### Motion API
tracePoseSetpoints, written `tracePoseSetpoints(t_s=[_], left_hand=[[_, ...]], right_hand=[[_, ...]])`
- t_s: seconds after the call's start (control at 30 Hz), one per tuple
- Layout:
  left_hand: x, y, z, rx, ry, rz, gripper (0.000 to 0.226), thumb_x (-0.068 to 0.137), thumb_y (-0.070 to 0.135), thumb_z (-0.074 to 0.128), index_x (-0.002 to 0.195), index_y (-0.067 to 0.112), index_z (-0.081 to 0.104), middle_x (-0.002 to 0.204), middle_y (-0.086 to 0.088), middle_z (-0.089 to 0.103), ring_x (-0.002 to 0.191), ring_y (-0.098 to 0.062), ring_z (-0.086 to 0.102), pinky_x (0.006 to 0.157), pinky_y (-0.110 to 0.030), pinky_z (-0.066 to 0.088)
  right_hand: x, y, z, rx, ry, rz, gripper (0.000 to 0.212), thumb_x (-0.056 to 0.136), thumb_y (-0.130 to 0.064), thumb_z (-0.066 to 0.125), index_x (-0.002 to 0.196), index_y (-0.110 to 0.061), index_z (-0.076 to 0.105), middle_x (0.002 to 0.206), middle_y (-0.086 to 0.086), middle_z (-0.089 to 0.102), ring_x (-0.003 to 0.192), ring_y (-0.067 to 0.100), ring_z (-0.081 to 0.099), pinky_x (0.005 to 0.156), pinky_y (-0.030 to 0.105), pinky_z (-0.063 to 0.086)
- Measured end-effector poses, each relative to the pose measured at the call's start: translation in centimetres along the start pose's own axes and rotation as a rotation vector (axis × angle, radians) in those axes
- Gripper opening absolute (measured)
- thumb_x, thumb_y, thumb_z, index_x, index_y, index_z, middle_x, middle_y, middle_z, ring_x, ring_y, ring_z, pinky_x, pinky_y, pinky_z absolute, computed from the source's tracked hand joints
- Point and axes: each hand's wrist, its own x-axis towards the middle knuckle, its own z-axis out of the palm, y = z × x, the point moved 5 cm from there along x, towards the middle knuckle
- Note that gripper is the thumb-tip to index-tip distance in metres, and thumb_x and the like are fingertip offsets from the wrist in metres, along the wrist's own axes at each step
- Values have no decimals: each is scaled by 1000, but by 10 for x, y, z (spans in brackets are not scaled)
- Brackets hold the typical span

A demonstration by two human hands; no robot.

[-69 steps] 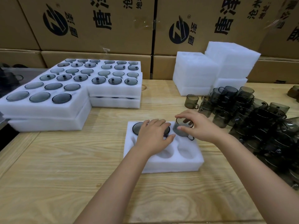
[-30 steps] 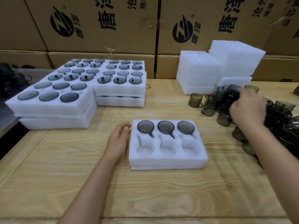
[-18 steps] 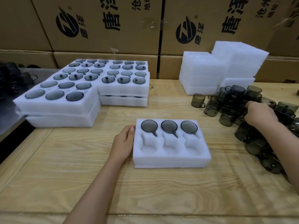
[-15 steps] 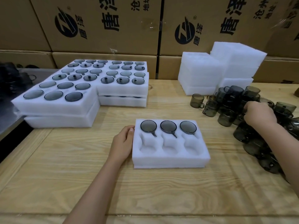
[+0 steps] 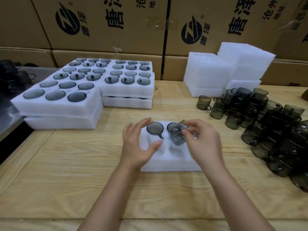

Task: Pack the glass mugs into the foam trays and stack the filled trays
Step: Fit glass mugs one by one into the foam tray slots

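A foam tray [image 5: 170, 162] lies mid-table [image 5: 66, 172], with packed mugs [image 5: 155, 128] in its far row. From it, filled trays [image 5: 58, 107] are stacked at ten o'clock, empty foam [image 5: 206, 75] at one, loose mugs [image 5: 266, 124] heaped at three, and boxes [image 5: 108, 22] stand behind at twelve. Over the tray, the left hand [image 5: 136, 145] hovers at nine and the right hand [image 5: 203, 147] holds a mug [image 5: 177, 138] centrally.
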Motion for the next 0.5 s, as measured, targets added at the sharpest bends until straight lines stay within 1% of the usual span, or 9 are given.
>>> tracePoseSetpoints(t_s=[0.07, 0.1, 0.13, 0.2, 0.27, 0.3, 0.33, 0.4, 0.5], left_hand=[[7, 14, 11, 72, -168, 49, 71, 67, 59, 62, 130, 29, 48, 122, 17, 60, 118, 2, 50, 117, -38, 13], [9, 18, 14, 72, -201, 45, 72, 65, 60, 61, 129, 28, 51, 119, 23, 58, 112, 8, 50, 117, -40, 14], [10, 19, 16, 45, -203, 20, 68, 64, 57, 60, 125, 28, 54, 114, 28, 58, 107, 11, 51, 115, -39, 20], [10, 16, 14, -79, -159, -70, 59, 60, 50, 63, 115, 32, 57, 106, 30, 60, 101, 8, 54, 101, -28, 37], [8, 9, 10, -199, -120, -137, 52, 60, 41, 72, 110, 35, 60, 108, 20, 62, 101, 4, 58, 87, -15, 42], [8, 6, 7, -242, -116, -148, 51, 61, 35, 77, 109, 36, 61, 110, 15, 62, 101, 3, 58, 84, -12, 42], [8, 3, 4, -288, -129, -159, 51, 61, 28, 79, 108, 37, 62, 110, 13, 62, 100, 1, 60, 83, -11, 43], [8, -2, 1, -391, -195, -184, 52, 59, 21, 83, 106, 33, 66, 105, 14, 68, 95, -1, 63, 81, -13, 44], [9, -5, 0, -424, -270, -219, 64, 52, 21, 90, 110, 33, 64, 86, 22, 68, 82, 1, 58, 81, -11, 43]], right_hand=[[-10, -9, 22, 94, -36, 30, 20, 82, -7, 64, 94, -24, 64, 82, -5, 66, 94, 13, 63, 81, 24, 47], [-13, -13, 31, 120, -52, 38, 21, 83, -9, 64, 93, -27, 63, 87, -3, 67, 94, 10, 63, 85, 28, 48], [-16, -16, 37, 137, -69, 38, 22, 83, -10, 64, 93, -31, 62, 91, -4, 67, 94, 6, 62, 86, 29, 48], [-21, -22, 42, 169, -112, -5, 25, 84, -13, 63, 94, -35, 62, 90, -12, 65, 96, -1, 57, 85, 16, 45], [-22, -25, 40, 149, -157, -106, 25, 85, -16, 64, 98, -37, 62, 92, -23, 62, 101, -4, 48, 79, 3, 35], [-21, -25, 38, 130, -192, -159, 28, 85, -18, 65, 103, -39, 61, 99, -27, 59, 105, -3, 45, 80, 2, 32], [-21, -23, 37, 128, -250, -190, 33, 85, -19, 65, 110, -40, 58, 109, -29, 56, 110, -1, 43, 85, 6, 33], [-20, -13, 39, 199, -401, -163, 45, 87, -20, 65, 124, -40, 50, 123, -28, 49, 117, -1, 43, 93, 18, 39], [-22, 0, 46, 380, -521, -22, 56, 85, -21, 69, 132, -41, 45, 129, -25, 48, 115, 0, 48, 97, 30, 45]])
